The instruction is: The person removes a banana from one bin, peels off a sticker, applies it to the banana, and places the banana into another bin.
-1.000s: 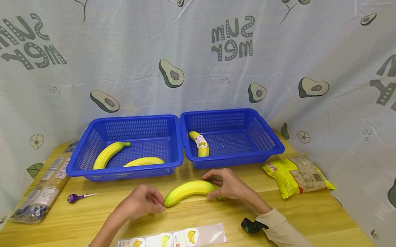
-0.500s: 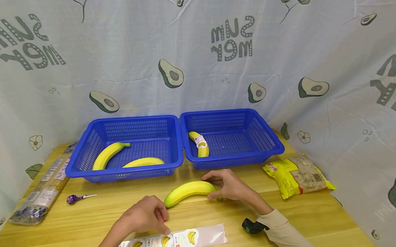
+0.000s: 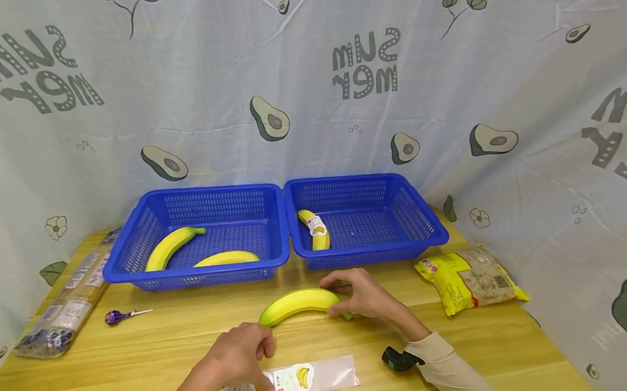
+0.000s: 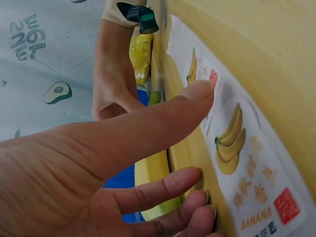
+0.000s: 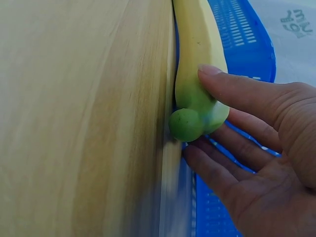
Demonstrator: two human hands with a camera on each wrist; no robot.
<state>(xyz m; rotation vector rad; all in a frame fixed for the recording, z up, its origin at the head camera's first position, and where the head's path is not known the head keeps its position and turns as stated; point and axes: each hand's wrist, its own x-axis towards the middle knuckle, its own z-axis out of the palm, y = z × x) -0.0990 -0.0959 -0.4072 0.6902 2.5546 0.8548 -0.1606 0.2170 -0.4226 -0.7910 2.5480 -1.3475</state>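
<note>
A yellow-green banana [image 3: 297,304] lies on the wooden table [image 3: 138,356] in front of two blue baskets. My right hand [image 3: 339,301] holds its right, stem end, thumb on top and fingers behind, as the right wrist view shows on the banana [image 5: 197,39] with the right hand [image 5: 200,113]. My left hand [image 3: 262,359] is apart from the banana and lowered onto a strip of banana stickers [image 3: 300,377]. In the left wrist view the left hand [image 4: 200,143] has its thumb stretched out and its fingertips touching the sticker strip [image 4: 237,163].
The left basket [image 3: 198,269] holds two plain bananas; the right basket [image 3: 373,247] holds one labelled banana [image 3: 314,229]. A yellow packet [image 3: 469,278] lies at the right, a purple lollipop [image 3: 115,315] and a long clear packet [image 3: 62,307] at the left.
My left hand has let go of the banana's left end and moved toward me onto the sticker strip. The right hand and banana have stayed put.
</note>
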